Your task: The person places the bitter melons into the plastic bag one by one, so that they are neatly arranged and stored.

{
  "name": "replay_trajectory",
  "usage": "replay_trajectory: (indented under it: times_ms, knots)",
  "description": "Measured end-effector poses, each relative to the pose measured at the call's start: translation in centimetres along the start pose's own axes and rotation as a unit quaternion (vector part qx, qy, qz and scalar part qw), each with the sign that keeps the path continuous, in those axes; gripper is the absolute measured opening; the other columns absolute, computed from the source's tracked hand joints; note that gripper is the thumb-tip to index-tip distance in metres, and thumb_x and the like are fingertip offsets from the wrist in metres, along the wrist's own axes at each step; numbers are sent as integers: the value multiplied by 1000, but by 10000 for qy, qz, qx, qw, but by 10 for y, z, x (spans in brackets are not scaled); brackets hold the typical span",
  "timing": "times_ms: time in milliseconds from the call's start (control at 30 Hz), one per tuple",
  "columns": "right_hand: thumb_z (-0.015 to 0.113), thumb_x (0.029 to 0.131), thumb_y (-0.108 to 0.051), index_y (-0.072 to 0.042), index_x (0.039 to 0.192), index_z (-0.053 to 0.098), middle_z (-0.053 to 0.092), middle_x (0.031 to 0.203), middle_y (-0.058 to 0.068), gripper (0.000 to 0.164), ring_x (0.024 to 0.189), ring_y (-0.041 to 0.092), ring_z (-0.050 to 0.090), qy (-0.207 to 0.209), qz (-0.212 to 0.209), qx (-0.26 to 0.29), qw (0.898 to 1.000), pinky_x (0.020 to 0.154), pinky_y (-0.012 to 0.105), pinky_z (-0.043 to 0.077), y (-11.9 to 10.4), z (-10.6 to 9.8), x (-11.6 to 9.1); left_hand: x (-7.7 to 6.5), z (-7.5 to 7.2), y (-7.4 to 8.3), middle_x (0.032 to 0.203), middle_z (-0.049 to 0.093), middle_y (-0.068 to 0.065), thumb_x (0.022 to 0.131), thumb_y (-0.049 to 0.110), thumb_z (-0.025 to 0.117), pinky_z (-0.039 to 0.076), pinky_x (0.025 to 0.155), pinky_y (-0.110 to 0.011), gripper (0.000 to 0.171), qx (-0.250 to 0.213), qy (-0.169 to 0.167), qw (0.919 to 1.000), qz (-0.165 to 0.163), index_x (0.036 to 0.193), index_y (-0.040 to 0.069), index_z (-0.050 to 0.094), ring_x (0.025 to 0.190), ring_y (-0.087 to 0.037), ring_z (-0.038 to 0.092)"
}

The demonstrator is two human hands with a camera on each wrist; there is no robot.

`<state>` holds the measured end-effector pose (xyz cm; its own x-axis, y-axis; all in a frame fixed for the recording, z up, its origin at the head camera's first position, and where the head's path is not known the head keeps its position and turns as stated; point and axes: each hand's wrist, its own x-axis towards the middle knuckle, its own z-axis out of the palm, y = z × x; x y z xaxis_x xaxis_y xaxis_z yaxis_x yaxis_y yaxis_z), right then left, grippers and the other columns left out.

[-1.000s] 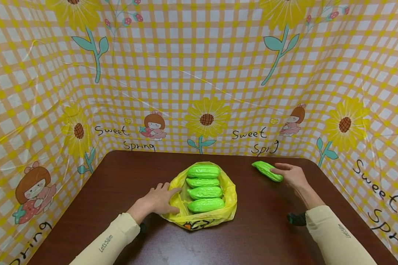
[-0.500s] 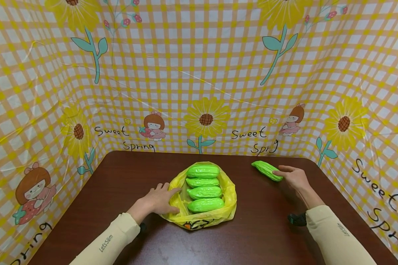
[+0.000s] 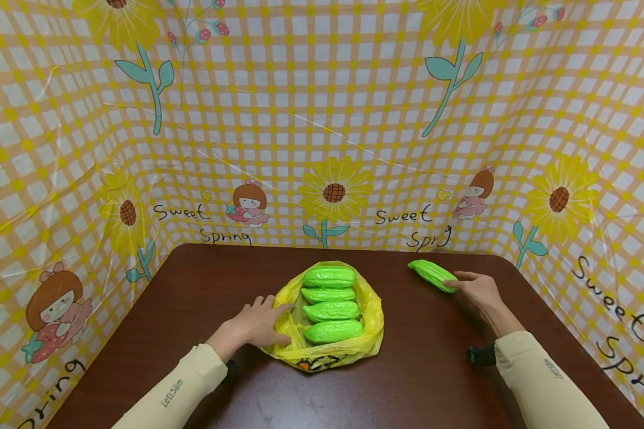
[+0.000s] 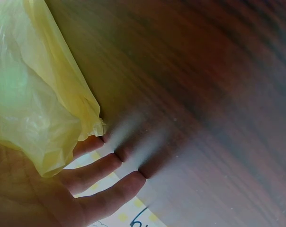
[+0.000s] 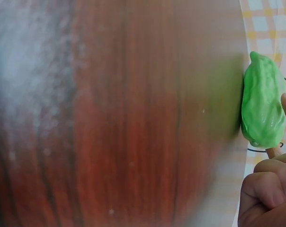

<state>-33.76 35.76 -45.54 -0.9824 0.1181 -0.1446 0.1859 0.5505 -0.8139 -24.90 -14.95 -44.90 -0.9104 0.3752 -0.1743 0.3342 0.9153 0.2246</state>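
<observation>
Several bright green bitter melons (image 3: 333, 311) lie side by side inside a yellow plastic bag (image 3: 374, 325) in the middle of the table. My left hand (image 3: 254, 323) rests at the bag's left side, fingers extended; in the left wrist view its fingertips touch the table and the bag's film covers part of the palm. One more bitter melon (image 3: 428, 273) lies on the table at the back right. At its near end is my right hand (image 3: 482, 293), with the thumb at the melon and the index finger extended behind it. In the right wrist view the other fingers (image 5: 268, 189) are curled below the melon (image 5: 263, 101).
The dark brown table (image 3: 408, 375) ends at a checked, flower-printed cloth (image 3: 333, 107) that rises behind it and on both sides. Black straps (image 3: 482, 356) show under the wrists.
My right hand has drawn back slightly toward the near right, its thumb sliding toward the melon's near end. The loose melon has stayed in place. My left hand and the bag have not moved.
</observation>
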Motion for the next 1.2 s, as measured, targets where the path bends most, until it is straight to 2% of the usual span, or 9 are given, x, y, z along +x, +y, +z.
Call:
replay_trajectory:
  times_ms: [67,167,233,333,633,767,933,1133,1200]
  knots:
    - [69,93,-44,1,154,37,16,162,32,82,144,52,26,-37,0,-28,10000,106,60,39,2,0,1,0,0,0,150,40,-19,87,51,73,34,106,-64,75,-7,-6,10000,-9,152,24,45,137,-42,39]
    - [69,93,-43,2,153,39,19,161,33,81,134,49,38,-6,-11,-128,9999,97,54,44,3,0,3,0,0,0,151,39,-20,87,51,73,33,107,-64,75,-24,-12,10000,-13,152,24,45,137,-42,38]
    - [69,93,-43,2,151,41,26,159,33,79,109,38,51,65,-17,-198,9998,84,45,47,3,1,4,0,0,0,150,39,-19,87,51,73,34,106,-64,75,-23,-12,10000,-6,152,24,45,137,-42,38]
    - [70,93,-42,3,149,44,36,153,32,76,74,19,43,130,-13,-231,9996,68,36,41,4,2,5,0,0,0,150,40,-19,87,51,73,34,106,-64,75,-20,-5,10000,-1,152,24,45,137,-42,38]
    - [72,91,-36,5,145,49,70,86,1,72,46,9,30,178,-19,-127,9998,52,34,39,3,3,7,0,0,0,148,41,-19,87,51,73,34,106,-64,75,42,48,10000,13,152,25,46,136,-42,39]
    - [71,91,-37,6,144,50,70,109,17,71,51,11,36,186,-8,-212,9996,55,34,41,1,4,4,1,0,0,148,41,-19,87,52,73,35,105,-63,75,62,45,10000,9,152,25,46,136,-42,40]
    - [69,93,-40,7,144,50,44,146,33,72,78,22,49,154,21,-341,9993,67,34,44,2,3,3,1,1,0,149,41,-19,87,52,73,34,106,-64,75,44,25,10000,5,152,25,46,136,-42,39]
    - [68,94,-43,7,144,49,32,154,36,74,121,39,48,151,18,-394,9991,81,36,47,2,2,2,1,1,0,147,42,-18,87,52,73,35,105,-63,75,83,52,9999,23,151,25,46,135,-41,40]
    - [68,93,-44,7,144,49,32,154,36,74,123,40,48,172,17,-375,9991,80,36,48,2,2,2,1,1,0,147,43,-18,87,52,73,36,104,-63,75,100,66,9999,23,151,25,46,134,-40,41]
